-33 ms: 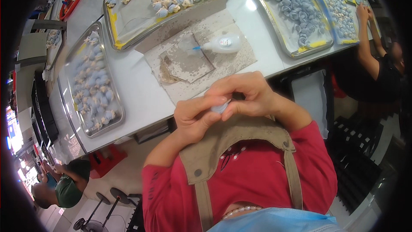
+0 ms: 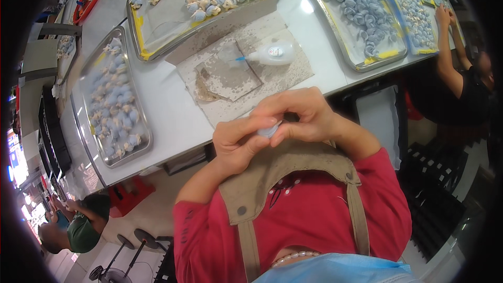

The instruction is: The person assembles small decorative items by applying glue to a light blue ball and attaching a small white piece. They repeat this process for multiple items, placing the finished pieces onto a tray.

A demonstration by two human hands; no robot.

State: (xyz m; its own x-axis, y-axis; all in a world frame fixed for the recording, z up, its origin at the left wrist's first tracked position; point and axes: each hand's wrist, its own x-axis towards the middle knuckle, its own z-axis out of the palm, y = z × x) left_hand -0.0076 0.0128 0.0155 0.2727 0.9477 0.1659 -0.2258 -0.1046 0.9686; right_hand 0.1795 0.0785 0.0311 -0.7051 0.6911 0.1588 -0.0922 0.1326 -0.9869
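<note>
Between my two hands is a small pale blue-grey rounded piece (image 2: pixel 268 130), partly hidden by the fingers. My left hand (image 2: pixel 238 144) pinches it from the left with thumb and forefinger. From the other side, the thumb and curled fingers of my right hand (image 2: pixel 301 115) press on it too. Both hands are in front of my chest, close to the table's near edge. Beyond them, a white squeeze bottle with a blue tip (image 2: pixel 275 53) lies on its side on a stained cardboard sheet (image 2: pixel 230 106).
Small blue-and-cream figures fill a left tray (image 2: pixel 149 139) and part of a far tray (image 2: pixel 149 55). A right tray (image 2: pixel 361 66) carries loose blue-grey cup-shaped pieces. Another person's hands (image 2: pixel 445 17) are at a tray on the far right. A red basket (image 2: pixel 100 0) stands far left.
</note>
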